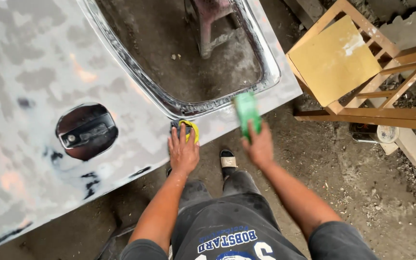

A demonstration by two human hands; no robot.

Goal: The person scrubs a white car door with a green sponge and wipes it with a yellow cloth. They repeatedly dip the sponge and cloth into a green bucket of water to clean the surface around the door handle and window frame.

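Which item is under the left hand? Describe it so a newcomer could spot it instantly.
Start at the big grey sanded car door panel and go to its lower edge below the window opening. There the left hand presses a small yellow pad, the only yellow thing on the panel.

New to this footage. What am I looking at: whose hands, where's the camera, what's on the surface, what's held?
There is no machine here: a person works with two bare hands, and the single camera sits on their head, looking down, so you see their forearms, dark shorts and a sandalled foot on the dirt floor.

The large grey, patchy surface is a car door panel lying roughly flat, with a window opening and a dark recessed handle.

The left hand presses a yellow pad against the panel near the window's lower edge. The right hand holds a green object, blurred, so I cannot tell what it is.

At right stands a wooden chair frame.
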